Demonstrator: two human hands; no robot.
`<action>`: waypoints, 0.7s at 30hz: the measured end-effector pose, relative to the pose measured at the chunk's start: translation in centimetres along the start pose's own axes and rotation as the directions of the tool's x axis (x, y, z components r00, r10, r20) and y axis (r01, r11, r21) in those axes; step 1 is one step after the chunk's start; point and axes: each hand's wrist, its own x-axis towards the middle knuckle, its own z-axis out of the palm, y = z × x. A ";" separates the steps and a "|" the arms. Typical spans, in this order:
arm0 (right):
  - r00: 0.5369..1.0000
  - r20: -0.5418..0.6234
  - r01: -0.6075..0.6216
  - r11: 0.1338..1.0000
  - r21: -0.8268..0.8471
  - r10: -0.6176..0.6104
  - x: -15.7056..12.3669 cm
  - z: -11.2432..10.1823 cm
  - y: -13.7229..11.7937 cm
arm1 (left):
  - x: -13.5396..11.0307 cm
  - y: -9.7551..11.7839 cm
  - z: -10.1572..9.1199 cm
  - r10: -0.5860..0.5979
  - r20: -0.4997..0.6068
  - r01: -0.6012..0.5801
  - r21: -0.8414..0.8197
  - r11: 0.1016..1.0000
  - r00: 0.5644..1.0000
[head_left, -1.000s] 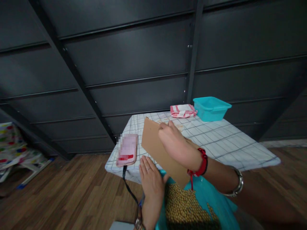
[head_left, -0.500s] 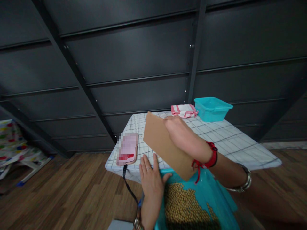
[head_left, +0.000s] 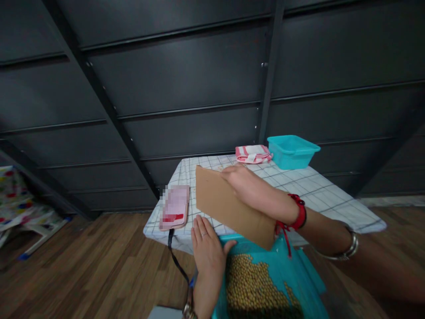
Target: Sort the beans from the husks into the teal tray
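Observation:
My right hand (head_left: 241,179) grips the upper edge of a flat piece of brown cardboard (head_left: 229,206), which is tilted over the near side of the table. The cardboard's lower right corner overlaps the rim of a turquoise basin (head_left: 282,261). Inside that basin lies a heap of small round tan beans (head_left: 250,281), probably soybeans. Fingers stretched out, my left hand (head_left: 207,243) lies on the table's near edge, its thumb at the basin's rim. What is behind the cardboard is mostly hidden.
A checked white cloth covers the table (head_left: 299,186). At its back stand a second turquoise basin (head_left: 292,153) and a folded pink-and-white towel (head_left: 253,153). A pink pouch (head_left: 177,206) with a black strap (head_left: 175,259) lies at the left. A dark panelled wall (head_left: 186,79) rises behind.
The cardboard has dropped slightly and turned flatter, its upper left corner lower, with my right hand still gripping it. My left hand has stayed in about the same place.

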 end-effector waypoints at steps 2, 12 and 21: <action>0.998 0.039 0.048 0.998 0.027 -0.049 0.6 0.1 1.1 | 0.0 0.0 0.1 0.001 -0.004 -0.001 -0.013 1.000 1.000; 0.998 -0.043 0.037 0.998 -0.054 -0.039 0.8 -4.7 4.6 | 0.1 0.1 -0.1 0.013 -0.015 -0.013 0.018 1.000 1.000; 0.893 -0.267 0.333 0.932 -0.146 -0.361 -5.1 -2.8 5.3 | -0.1 0.0 -0.1 0.028 -0.026 -0.028 0.000 1.000 0.999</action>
